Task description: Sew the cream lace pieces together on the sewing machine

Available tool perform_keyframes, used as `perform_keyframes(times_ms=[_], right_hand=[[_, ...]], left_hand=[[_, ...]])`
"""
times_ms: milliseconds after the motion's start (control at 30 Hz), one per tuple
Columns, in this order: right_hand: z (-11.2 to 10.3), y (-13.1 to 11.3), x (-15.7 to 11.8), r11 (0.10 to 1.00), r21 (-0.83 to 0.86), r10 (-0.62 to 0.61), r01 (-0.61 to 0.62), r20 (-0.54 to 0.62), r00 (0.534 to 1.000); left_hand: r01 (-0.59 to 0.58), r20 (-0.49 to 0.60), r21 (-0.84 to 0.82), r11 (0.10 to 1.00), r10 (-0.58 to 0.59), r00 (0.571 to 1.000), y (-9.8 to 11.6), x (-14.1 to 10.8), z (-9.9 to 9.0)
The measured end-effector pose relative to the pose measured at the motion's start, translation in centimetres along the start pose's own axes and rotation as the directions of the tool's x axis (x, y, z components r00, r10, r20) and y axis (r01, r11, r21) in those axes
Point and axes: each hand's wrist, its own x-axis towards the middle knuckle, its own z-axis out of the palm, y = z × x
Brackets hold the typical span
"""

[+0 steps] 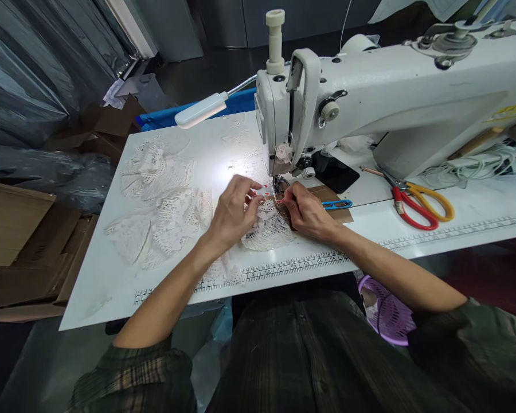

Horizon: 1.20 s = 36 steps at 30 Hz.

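Note:
At the needle of the white sewing machine [284, 115], my left hand [236, 209] pinches a narrow pale strip with red spots [265, 190]. Close on the other side of the presser foot [279, 184], my right hand [305, 212] is closed in a pinch on the strip's near end, its fingertips partly covering it. Beneath both hands a white lace piece [269, 229] lies spread on the table. Brown cardboard [344, 215] shows under my right hand, with a blue thread snipper [337, 204] on it.
Several white lace pieces [167, 212] are heaped on the table [94, 275] at left. Right of the machine's needle lie a black phone [335, 171] and scissors with red and yellow handles [421, 206]. A lamp [202, 110] hangs over the back. Cardboard boxes [17, 223] stand at left.

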Motion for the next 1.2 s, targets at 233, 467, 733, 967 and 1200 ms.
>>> perform_keyframes(times_ms=[233, 467, 733, 967, 1200], right_hand=[[0.9, -0.8, 0.0, 0.744, 0.637, 0.072, -0.2, 0.221, 0.973], [-0.8, -0.6, -0.3, 0.964, -0.019, -0.258, 0.267, 0.2, 0.945], [-4.4, 1.5, -0.5, 0.934, -0.287, -0.202, 0.211, 0.062, 0.977], [-3.1, -0.5, -0.5, 0.946, -0.286, -0.075, 0.152, 0.263, 0.962], [-3.2, 1.0, 1.6, 0.978, -0.099, -0.14, 0.185, 0.345, 0.928]], left_hand=[[0.122, 0.277, 0.247, 0.961, -0.19, 0.942, 2.6, -2.2, 1.9], [-0.04, 0.261, 0.28, 0.959, -0.036, 0.965, 1.3, -2.5, 0.4], [-0.005, 0.221, 0.102, 0.995, -0.018, 0.975, 0.5, -3.8, -1.4], [0.071, 0.194, 0.055, 0.996, -0.08, 0.978, 0.7, -3.9, -1.4], [0.072, 0.134, 0.084, 0.994, -0.083, 0.988, 0.3, -4.3, -2.3]])
